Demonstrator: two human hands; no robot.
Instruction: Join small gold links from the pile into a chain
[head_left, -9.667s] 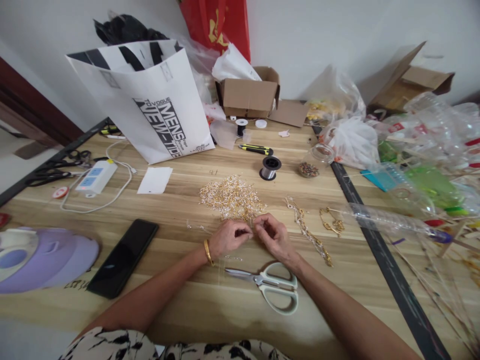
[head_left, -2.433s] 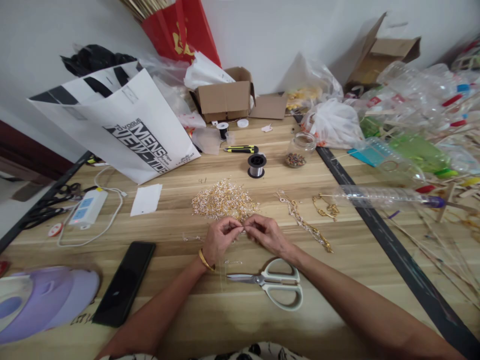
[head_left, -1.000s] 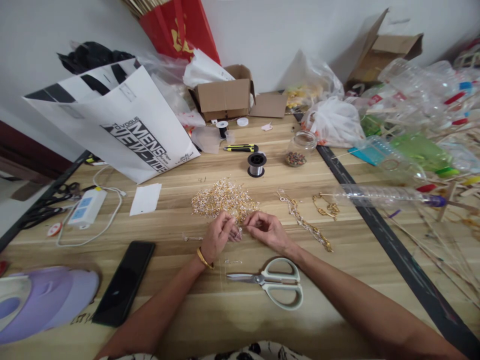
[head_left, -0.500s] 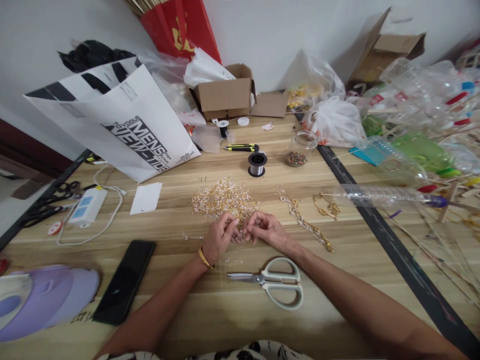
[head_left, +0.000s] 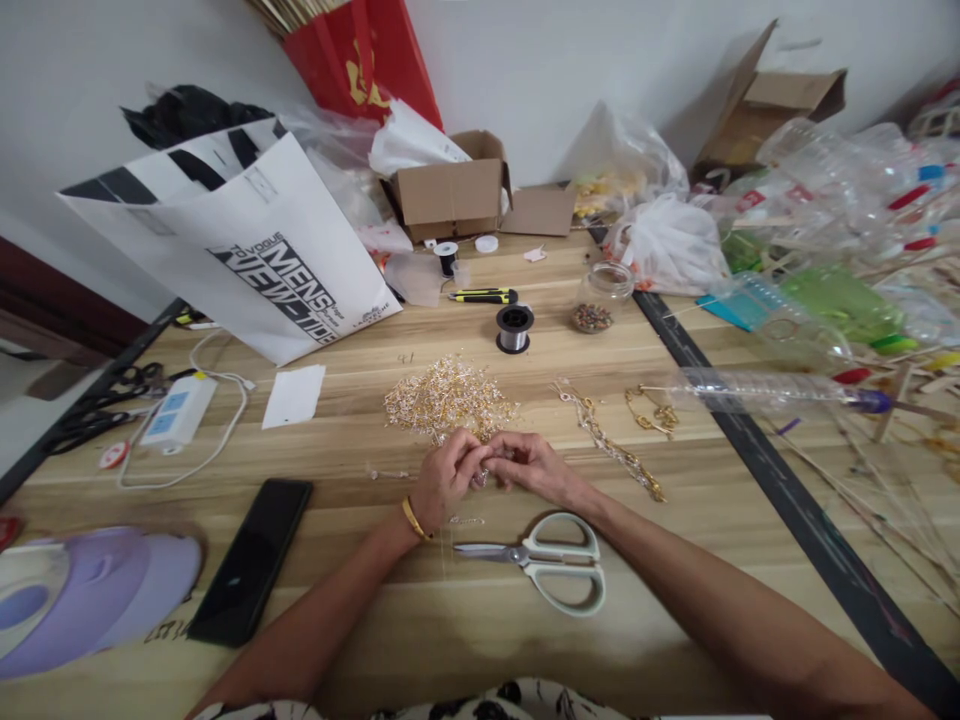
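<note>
My left hand [head_left: 448,472] and my right hand [head_left: 531,466] meet at the near edge of a pile of small gold and clear beads [head_left: 442,395]. Both have their fingers pinched together, fingertips touching. A small beaded piece [head_left: 480,479] shows just under the fingertips; most of it is hidden by the fingers. A thin clear line hangs faintly below my left hand. White-handled scissors [head_left: 551,562] lie just in front of the hands, with a short bit of chain [head_left: 466,520] above their blades. Right of my right hand rest beaded strands [head_left: 611,440] and a gold chain [head_left: 652,412].
Beyond the pile stand a wire spool [head_left: 514,330], a yellow-black cutter [head_left: 484,296] and a glass jar of beads [head_left: 600,300]. A phone [head_left: 251,562] and white paper [head_left: 294,396] lie left. Plastic bottles [head_left: 840,300] crowd the right side, past a black strip [head_left: 750,440].
My two hands have drawn together, closing the small gap between their fingertips. My right hand has shifted slightly left. The scissors and the bead pile stay where they were.
</note>
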